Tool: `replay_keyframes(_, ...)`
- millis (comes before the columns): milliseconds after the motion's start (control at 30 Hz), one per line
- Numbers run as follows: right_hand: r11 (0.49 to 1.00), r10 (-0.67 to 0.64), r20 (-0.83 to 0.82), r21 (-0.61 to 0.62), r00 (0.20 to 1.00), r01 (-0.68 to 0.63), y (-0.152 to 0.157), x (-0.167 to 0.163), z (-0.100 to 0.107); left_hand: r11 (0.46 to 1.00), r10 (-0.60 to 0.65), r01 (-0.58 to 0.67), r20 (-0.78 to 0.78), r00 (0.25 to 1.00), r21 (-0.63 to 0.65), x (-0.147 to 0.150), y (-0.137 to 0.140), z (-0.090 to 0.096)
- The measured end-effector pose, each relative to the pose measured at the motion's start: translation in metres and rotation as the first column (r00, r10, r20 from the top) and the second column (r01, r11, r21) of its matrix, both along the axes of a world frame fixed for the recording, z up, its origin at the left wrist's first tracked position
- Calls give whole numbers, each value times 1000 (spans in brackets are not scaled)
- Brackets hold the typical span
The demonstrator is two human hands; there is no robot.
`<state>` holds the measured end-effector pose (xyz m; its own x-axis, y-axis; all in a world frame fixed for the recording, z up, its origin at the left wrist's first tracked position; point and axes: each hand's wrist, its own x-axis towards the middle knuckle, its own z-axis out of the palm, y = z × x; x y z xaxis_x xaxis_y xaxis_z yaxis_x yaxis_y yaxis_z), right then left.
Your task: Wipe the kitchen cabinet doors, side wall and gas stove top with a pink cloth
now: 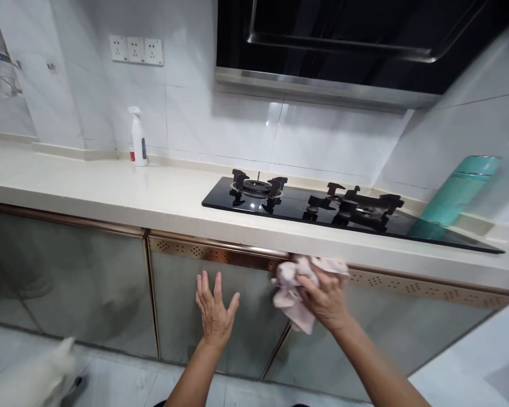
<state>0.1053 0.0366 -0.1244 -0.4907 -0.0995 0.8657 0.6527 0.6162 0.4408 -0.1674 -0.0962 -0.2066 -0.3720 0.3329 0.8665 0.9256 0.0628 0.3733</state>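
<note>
My right hand point(327, 295) is closed round a crumpled pale pink cloth point(294, 302). It presses the cloth against the copper-coloured perforated trim point(229, 255) along the top of the cabinet doors, just under the counter edge. Part of the cloth hangs down over the glass door. With fingers spread and nothing in it, my left hand point(215, 311) is in front of the frosted cabinet door point(178, 305). Whether its fingertips touch the glass I cannot tell.
A black gas hob point(288, 206) is set in the cream counter point(89, 186). Behind stand a white spray bottle point(138, 138) and, at the right, a turquoise cylinder point(460, 189). A dark range hood point(331, 51) hangs above. A white animal point(34, 376) is on the floor at lower left.
</note>
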Motion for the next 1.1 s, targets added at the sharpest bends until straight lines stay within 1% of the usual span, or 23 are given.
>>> replay_keyframes(67,993,-115,-78,-11,990,114,13,44,-12,998,51,-51,-8,999,26,-4,7,-1)
replay_keyframes(100,986,-166,-147,-28,975,163,17,59,-16,996,77,-76,-4,997,44,-5,11,-1)
replay_keyframes(133,979,-203,-247,-64,948,193,20,69,-17,994,95,-95,3,995,60,-7,14,-1)
replay_keyframes(167,975,-221,-376,-123,900,188,20,73,-17,992,106,-106,15,994,73,-8,17,0)
replay_keyframes(233,966,-226,-616,-244,754,89,16,62,-11,990,93,-96,34,995,99,-8,20,2)
replay_keyframes(300,948,-229,-747,-316,624,-30,9,34,-4,989,59,-65,46,997,132,-9,20,6)
replay_keyframes(333,941,-236,-779,-332,581,-62,5,15,-2,987,44,-51,49,998,151,-10,19,7)
replay_keyframes(400,938,-257,-806,-342,533,-65,-5,-24,-4,984,16,-24,47,999,177,-12,16,9)
replay_keyframes(433,938,-260,-808,-341,529,-58,-11,-43,-8,984,3,-11,44,999,178,-14,14,10)
replay_keyframes(467,942,-254,-794,-332,552,-44,-17,-61,-15,985,-9,1,42,999,174,-15,12,10)
replay_keyframes(500,948,-234,-759,-317,607,-31,-24,-78,-24,986,-21,14,42,999,168,-17,10,9)
replay_keyframes(533,955,-199,-704,-297,682,-28,-31,-93,-35,987,-35,27,44,998,159,-18,8,9)
replay_keyframes(600,962,-101,-549,-268,830,-60,-44,-118,-60,989,-58,50,50,997,141,-19,5,7)
replay_keyframes(633,961,-46,-470,-262,882,-90,-50,-126,-73,990,-65,58,49,997,132,-19,4,7)
replay_keyframes(700,954,51,-336,-263,940,-146,-58,-135,-96,992,-70,66,35,997,111,-19,2,6)
replay_keyframes(767,946,109,-261,-268,959,-180,-63,-134,-109,994,-64,63,12,998,92,-19,0,6)
replay_keyframes(800,941,134,-239,-273,962,-199,-63,-130,-111,995,-60,59,3,998,84,-19,0,6)
replay_keyframes(867,924,177,-228,-297,957,-242,-62,-119,-105,996,-51,51,3,999,74,-19,-1,7)
replay_keyframes(933,911,183,-289,-309,940,-272,-60,-108,-86,996,-53,50,30,998,71,-19,-1,7)
replay_keyframes(967,914,155,-347,-304,925,-268,-60,-105,-73,996,-59,56,50,997,71,-18,-1,8)
replay_keyframes(1033,932,53,-484,-289,874,-217,-59,-106,-45,994,-79,71,91,993,79,-17,-2,8)
replay_keyframes(1100,939,-25,-556,-299,831,-172,-61,-119,-23,991,-101,89,123,987,96,-16,-2,9)
